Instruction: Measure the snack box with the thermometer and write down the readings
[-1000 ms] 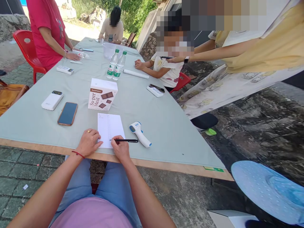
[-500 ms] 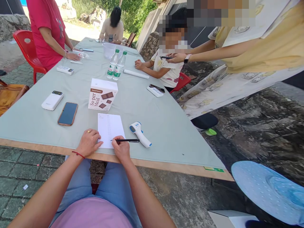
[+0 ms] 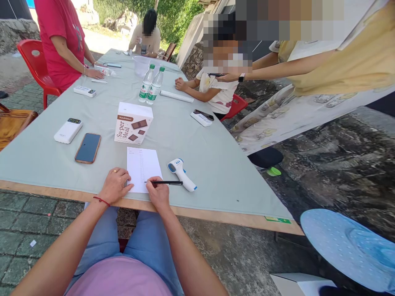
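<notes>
My right hand (image 3: pixel 158 193) grips a black pen (image 3: pixel 168 182), its tip against a white sheet of paper (image 3: pixel 151 162) that bears a column of small writing. Along the paper's lower left edge lies my left hand (image 3: pixel 115 183), fingers loosely spread and thumb on the sheet; it holds nothing. A white and blue infrared thermometer (image 3: pixel 182 174) rests to the right of the paper, by the pen's end. Just behind the sheet stands a white box (image 3: pixel 134 123) with chocolate pictures. To the left lie a phone (image 3: pixel 88 148) and a white power bank (image 3: pixel 68 130).
Two water bottles (image 3: pixel 150 86), a paper roll (image 3: pixel 177 96) and a clear basin (image 3: pixel 140 65) stand or lie farther along the table (image 3: pixel 216 176). People are on both sides and at the far end. A blue hat (image 3: pixel 345 246) is at the lower right.
My right hand and the pen have shifted very slightly to the right. At the far end, a person's hand has risen. The standing person at the right has moved a little.
</notes>
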`<act>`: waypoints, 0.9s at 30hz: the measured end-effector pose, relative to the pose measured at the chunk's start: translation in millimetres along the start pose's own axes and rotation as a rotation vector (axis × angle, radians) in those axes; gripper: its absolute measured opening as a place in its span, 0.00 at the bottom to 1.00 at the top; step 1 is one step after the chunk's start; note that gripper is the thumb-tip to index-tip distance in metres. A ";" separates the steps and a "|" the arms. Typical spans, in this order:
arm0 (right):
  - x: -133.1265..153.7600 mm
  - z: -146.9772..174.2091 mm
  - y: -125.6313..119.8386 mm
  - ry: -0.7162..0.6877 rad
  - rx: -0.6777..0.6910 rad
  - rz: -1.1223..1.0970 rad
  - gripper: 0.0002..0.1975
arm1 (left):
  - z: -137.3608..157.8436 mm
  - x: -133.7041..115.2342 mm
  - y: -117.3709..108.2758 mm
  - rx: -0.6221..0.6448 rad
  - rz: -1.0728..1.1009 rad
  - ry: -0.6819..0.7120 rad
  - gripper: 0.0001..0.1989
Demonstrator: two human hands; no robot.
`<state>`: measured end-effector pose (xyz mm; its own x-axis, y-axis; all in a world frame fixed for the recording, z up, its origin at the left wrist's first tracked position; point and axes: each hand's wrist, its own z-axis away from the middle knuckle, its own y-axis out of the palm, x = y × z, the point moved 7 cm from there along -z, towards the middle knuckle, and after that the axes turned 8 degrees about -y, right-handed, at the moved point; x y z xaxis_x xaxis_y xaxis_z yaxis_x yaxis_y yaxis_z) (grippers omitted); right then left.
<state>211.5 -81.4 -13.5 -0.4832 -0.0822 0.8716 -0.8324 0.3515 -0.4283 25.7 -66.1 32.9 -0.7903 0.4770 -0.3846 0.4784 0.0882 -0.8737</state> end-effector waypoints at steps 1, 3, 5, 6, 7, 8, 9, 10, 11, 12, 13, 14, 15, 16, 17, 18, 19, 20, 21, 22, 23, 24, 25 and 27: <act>0.4 0.1 0.0 -0.001 0.005 0.008 0.11 | -0.1 -0.2 0.0 0.002 0.000 -0.001 0.04; 1.5 0.1 0.0 -0.006 0.011 0.020 0.11 | -0.3 -0.3 0.0 0.005 0.003 -0.003 0.04; 2.6 0.0 -0.2 -0.009 0.014 0.029 0.11 | -0.5 -0.4 0.0 0.007 0.005 -0.005 0.04; 2.9 0.1 -0.4 -0.006 0.015 0.032 0.11 | -0.5 -0.5 0.0 0.008 0.005 -0.005 0.04; 3.1 0.1 -0.4 -0.002 0.016 0.036 0.12 | -0.5 -0.6 0.1 0.008 0.005 -0.003 0.04; 3.3 0.2 -0.4 0.002 0.019 0.038 0.12 | -0.5 -0.7 0.1 0.008 0.005 -0.001 0.04; 3.6 0.2 -0.2 0.003 0.022 0.040 0.12 | -0.5 -0.7 0.3 0.008 0.004 0.000 0.04; 3.9 0.3 -0.1 0.004 0.024 0.041 0.12 | -0.5 -0.5 0.3 0.007 0.003 0.000 0.04; 4.2 0.4 0.0 0.003 0.024 0.042 0.12 | -0.5 -0.3 0.4 0.006 0.001 -0.001 0.04; 4.3 0.5 0.1 0.002 0.023 0.043 0.11 | -0.5 -0.1 0.5 0.005 0.000 -0.001 0.04; 4.3 0.5 -0.1 0.001 0.019 0.043 0.11 | -0.5 0.0 0.6 0.005 0.000 -0.001 0.04; 4.2 0.5 -0.3 0.001 0.014 0.043 0.11 | -0.5 0.1 0.6 0.006 0.000 -0.001 0.04; 4.2 0.5 -0.5 -0.001 0.010 0.043 0.11 | -0.4 0.2 0.5 0.006 0.001 0.000 0.04; 4.2 0.5 -0.7 -0.002 0.007 0.041 0.11 | -0.3 0.2 0.3 0.007 0.003 0.001 0.04; 4.2 0.5 -0.8 -0.001 0.008 0.037 0.11 | -0.2 0.2 0.1 0.008 0.004 0.001 0.04; 4.2 0.5 -0.8 0.002 0.011 0.033 0.11 | -0.1 0.2 -0.2 0.007 0.006 0.000 0.04; 4.2 0.5 -0.7 0.006 0.015 0.028 0.11 | -0.1 0.2 -0.4 0.007 0.007 -0.002 0.04; 4.2 0.5 -0.7 0.013 0.019 0.025 0.12 | -0.1 0.2 -0.6 0.008 0.009 -0.003 0.04; 4.3 0.6 -0.7 0.019 0.023 0.022 0.12 | -0.1 0.2 -0.7 0.009 0.011 -0.005 0.04; 4.4 0.6 -0.9 0.025 0.024 0.020 0.12 | -0.1 0.1 -0.7 0.010 0.011 -0.006 0.04; 4.5 0.7 -1.0 0.031 0.024 0.018 0.12 | -0.2 0.1 -0.7 0.010 0.011 -0.008 0.04; 4.5 0.7 -1.2 0.036 0.023 0.017 0.12 | -0.3 0.0 -0.7 0.011 0.011 -0.008 0.04; 4.4 0.8 -1.4 0.040 0.021 0.015 0.11 | -0.4 -0.1 -0.6 0.012 0.010 -0.008 0.04; 4.1 1.0 -1.6 0.044 0.013 -0.001 0.11 | -0.5 0.1 -0.5 0.011 0.013 -0.010 0.04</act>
<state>210.7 -83.3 -9.5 -0.4699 -0.0412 0.8818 -0.8365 0.3397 -0.4299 25.6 -65.7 33.4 -0.7875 0.4696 -0.3991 0.4849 0.0723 -0.8716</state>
